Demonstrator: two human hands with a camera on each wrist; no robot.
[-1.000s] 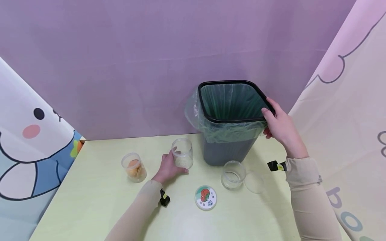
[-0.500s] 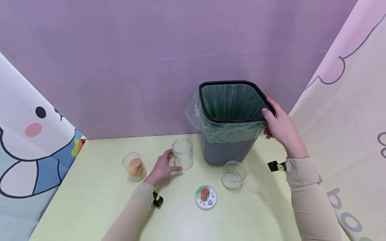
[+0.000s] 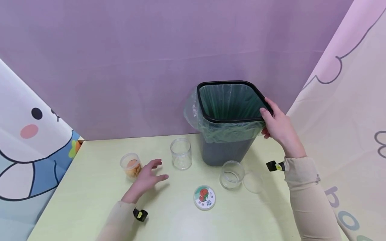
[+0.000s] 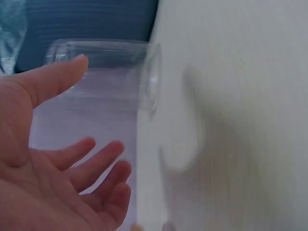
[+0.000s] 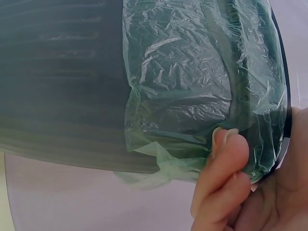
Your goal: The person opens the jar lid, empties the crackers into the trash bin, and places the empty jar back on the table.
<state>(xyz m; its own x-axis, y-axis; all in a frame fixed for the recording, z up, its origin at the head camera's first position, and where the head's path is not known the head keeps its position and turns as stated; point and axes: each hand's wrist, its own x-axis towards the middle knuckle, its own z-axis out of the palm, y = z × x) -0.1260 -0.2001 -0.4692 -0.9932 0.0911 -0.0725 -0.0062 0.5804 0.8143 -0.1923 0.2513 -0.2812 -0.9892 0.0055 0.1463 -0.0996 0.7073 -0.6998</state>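
- Three clear cylindrical plastic jars (image 3: 181,157); one grey plastic bin (image 3: 227,152) near the pale-yellow table's (image 3: 169,217) back edge.
- Left hand (image 3: 145,178): fingers wide, gap before middle jar.
- Right hand (image 3: 281,129): fingers grip bin's rim.

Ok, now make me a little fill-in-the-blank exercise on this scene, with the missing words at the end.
1. The right hand grips the bin by its black ____.
2. Between its spread thumb and fingers, the left hand holds ____.
3. The leftmost jar contains pieces whose colour is ____.
4. The colour of the bin's plastic liner is ____.

Missing words: rim; nothing; orange; green.
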